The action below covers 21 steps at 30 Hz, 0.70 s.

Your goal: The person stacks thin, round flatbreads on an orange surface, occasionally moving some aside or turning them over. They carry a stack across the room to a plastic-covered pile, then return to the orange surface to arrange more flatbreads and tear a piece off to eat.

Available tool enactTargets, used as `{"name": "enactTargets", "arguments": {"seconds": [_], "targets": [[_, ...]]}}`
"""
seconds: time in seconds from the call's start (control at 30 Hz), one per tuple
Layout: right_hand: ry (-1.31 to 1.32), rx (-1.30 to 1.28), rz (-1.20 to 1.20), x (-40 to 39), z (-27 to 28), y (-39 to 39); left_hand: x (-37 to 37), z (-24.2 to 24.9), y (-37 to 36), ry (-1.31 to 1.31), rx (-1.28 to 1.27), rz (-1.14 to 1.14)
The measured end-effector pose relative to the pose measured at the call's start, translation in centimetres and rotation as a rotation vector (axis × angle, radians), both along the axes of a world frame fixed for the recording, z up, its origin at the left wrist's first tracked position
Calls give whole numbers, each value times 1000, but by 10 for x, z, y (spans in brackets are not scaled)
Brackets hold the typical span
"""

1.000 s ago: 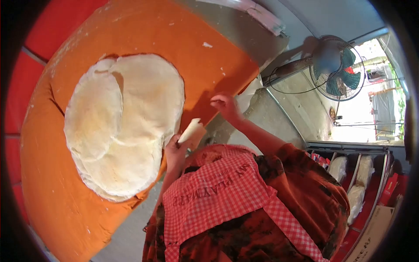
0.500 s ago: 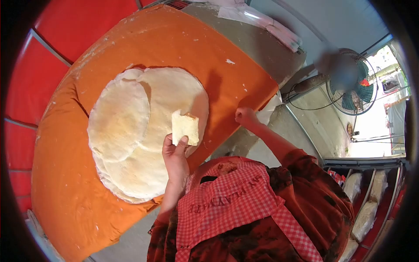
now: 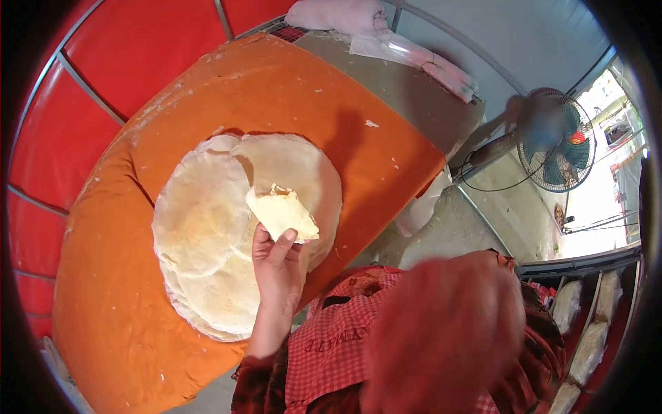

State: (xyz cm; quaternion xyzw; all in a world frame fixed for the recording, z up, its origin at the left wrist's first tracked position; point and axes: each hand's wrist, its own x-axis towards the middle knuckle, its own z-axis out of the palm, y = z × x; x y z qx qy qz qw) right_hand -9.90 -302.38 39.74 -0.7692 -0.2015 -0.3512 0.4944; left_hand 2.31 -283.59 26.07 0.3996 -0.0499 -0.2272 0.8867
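Observation:
My left hand [image 3: 277, 265] pinches a small folded piece of flatbread [image 3: 284, 212] between thumb and fingers. The piece is pale with a ragged, browned upper edge, and is held above large thin round flatbreads [image 3: 203, 214]. These lie overlapping in a pile on an orange cloth [image 3: 276, 86]. Close to the camera, a large reddish blur [image 3: 445, 338] covers part of my checked apron [image 3: 331, 345]; it looks like my right hand, raised. Its fingers are smeared, so whether it holds anything is hidden.
The orange cloth covers a table by a red wall panel [image 3: 158, 55]. Plastic bags [image 3: 427, 65] lie on the grey surface at the back. A fan [image 3: 558, 141] stands at the right, its cable hanging. Lower right, wrapped packs [image 3: 589, 348] sit in a rack.
The folded flatbread has tilted and turned in my left hand. My right hand has left the cloth's right edge, and a reddish blur now appears near the camera. The view has shifted slightly.

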Motion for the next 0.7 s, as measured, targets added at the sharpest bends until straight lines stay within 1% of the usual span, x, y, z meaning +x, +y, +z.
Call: {"name": "enactTargets", "arguments": {"seconds": [0.1, 0.13, 0.17, 0.23, 0.27, 0.3, 0.33, 0.4, 0.43, 0.53, 0.57, 0.6, 0.67, 0.7], "targets": [[212, 202, -55, 39, -34, 21, 1, 10, -5, 37, -96, -13], [285, 248, -71, 52, -55, 27, 0, 12, -6, 54, -118, -5], [331, 230, -75, 59, -71, 31, -1, 12, -7, 45, -140, -21], [424, 198, -89, 64, -95, 42, -3, 12, -9, -57, -114, -24], [383, 252, -60, 67, -101, 46, -4, 11, -9, -105, -100, -26], [301, 206, -61, 66, -100, 45, -5, 10, -9, -136, -103, -39], [216, 160, -61, 65, -97, 43, -6, 13, -8, -245, -49, -29], [199, 184, -34, 63, -85, 38, -11, 31, -5, -463, 62, -10], [184, 196, -23, 60, -78, 33, -15, 46, -10, -590, 149, 77], [36, 113, 35, 47, -60, 16, -14, 79, -16, -1175, 427, 163], [-14, 83, 66, 41, -50, 8, -16, 93, -22, -1320, 447, 209], [-91, 122, 124, 32, -38, 0, -20, 109, -30, -1452, 411, 230], [-439, -1, 184, 23, -25, -27, -43, 142, -44, -1681, 471, 274], [-536, -19, 223, 16, -9, -42, -56, 167, -53, -1752, 464, 229]]}}
